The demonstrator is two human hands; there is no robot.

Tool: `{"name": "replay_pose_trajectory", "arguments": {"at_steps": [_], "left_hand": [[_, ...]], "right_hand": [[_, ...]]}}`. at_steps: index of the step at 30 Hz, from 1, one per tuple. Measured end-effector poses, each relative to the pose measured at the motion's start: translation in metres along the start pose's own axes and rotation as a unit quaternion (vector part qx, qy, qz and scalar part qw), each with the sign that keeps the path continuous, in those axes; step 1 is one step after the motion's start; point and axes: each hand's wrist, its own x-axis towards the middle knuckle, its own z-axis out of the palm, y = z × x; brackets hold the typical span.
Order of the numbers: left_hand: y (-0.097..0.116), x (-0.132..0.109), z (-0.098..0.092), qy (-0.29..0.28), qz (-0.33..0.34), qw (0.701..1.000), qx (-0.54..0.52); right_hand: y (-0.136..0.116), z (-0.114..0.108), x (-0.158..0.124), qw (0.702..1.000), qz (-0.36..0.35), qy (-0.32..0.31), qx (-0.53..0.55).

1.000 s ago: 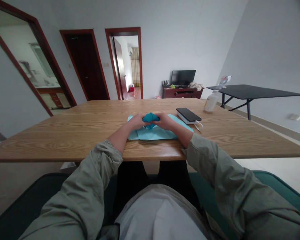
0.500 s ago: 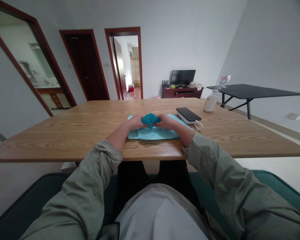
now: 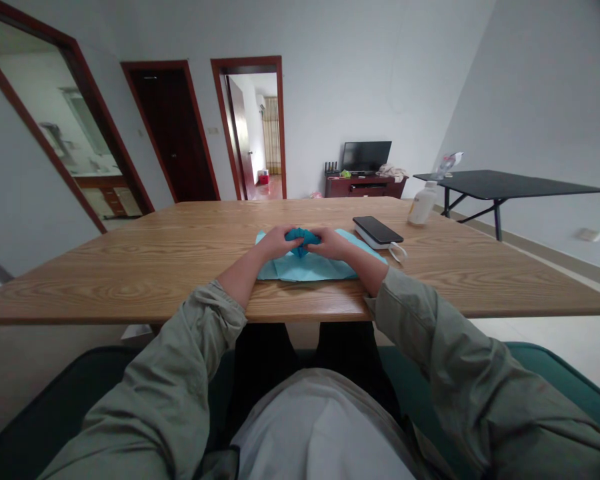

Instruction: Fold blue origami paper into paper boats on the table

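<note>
A bunched teal cloth sits at the middle of the wooden table, pinched between my two hands. My left hand grips its left side and my right hand grips its right side. Under both hands lies a flat pale blue sheet, perhaps cloth or paper. Most of the teal bunch is hidden by my fingers. My forearms rest near the table's front edge, in rolled olive sleeves.
A black phone on a white power bank with a white cord lies right of the sheet. Farther right stands a white bottle. Beyond the table are a black folding table, a TV cabinet and doorways.
The teal cloth is squeezed lower and tighter, its raised peak flattened, and my fingers now cover more of it. The pale sheet and the objects on the table stay in place.
</note>
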Motion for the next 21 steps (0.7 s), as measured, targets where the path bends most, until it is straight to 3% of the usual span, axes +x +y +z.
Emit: {"name": "replay_pose_trajectory", "arguments": {"at_steps": [5,11,21], "left_hand": [[0.001,-0.001,0.000,-0.004,0.011,1.000,-0.003],[0.004,-0.001,0.000,-0.005,0.007,1.000,-0.020],[0.000,0.003,0.001,0.042,-0.007,0.999,-0.026]], "right_hand": [[-0.010,0.002,0.002,0.994,-0.047,0.087,0.056],[-0.013,0.003,0.004,0.990,-0.044,0.112,0.069],[-0.008,0.003,0.005,0.991,-0.030,0.133,0.012]]}}
